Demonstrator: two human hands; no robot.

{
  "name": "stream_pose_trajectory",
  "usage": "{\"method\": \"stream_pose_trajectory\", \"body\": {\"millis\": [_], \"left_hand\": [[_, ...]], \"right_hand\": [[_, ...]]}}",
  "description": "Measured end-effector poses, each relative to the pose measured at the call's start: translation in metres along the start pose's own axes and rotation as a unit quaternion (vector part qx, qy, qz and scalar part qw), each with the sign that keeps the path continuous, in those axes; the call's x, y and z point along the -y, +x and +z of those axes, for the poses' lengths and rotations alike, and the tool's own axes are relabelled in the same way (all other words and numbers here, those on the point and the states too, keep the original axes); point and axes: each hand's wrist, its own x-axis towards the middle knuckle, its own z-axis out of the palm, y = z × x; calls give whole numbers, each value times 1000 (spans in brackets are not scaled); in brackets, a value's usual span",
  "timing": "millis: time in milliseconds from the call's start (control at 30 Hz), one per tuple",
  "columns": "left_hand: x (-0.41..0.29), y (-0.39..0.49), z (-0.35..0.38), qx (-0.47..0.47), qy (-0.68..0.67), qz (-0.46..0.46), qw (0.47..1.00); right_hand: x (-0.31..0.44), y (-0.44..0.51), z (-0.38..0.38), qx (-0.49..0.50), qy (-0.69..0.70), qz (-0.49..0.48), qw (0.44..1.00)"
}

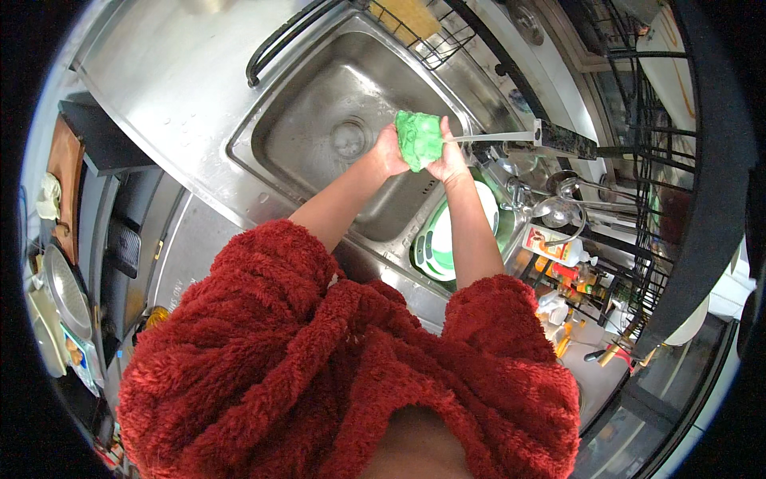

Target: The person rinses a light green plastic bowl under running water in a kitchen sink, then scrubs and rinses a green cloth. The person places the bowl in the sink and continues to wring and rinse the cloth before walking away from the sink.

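Both hands hold a wet, bunched green cloth over the right side of a stainless steel sink basin. My left hand grips its left edge, and my right hand has its right edge, thumb pointing up. A pale stream of water runs from the dark faucet to the cloth. Below the hands, the round drain shows in the basin floor. My right forearm partly covers white plates stacked with green-rimmed ware in the smaller basin.
A black wire rack holding a yellow sponge cloth stands behind the sink. Ladles, a white bottle and condiment containers crowd the right side. A black rail crosses the sink's far left corner. Steel countertop extends left.
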Motion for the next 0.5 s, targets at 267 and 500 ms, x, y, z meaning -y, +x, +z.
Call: {"method": "stream_pose_trajectory", "body": {"millis": [267, 500], "left_hand": [[-15, -7, -16, -361, 329, 187, 852], [4, 23, 0, -347, 378, 120, 850]], "right_hand": [[-9, 22, 6, -178, -241, -198, 933], [-8, 6, 27, -150, -357, -289, 876]]}}
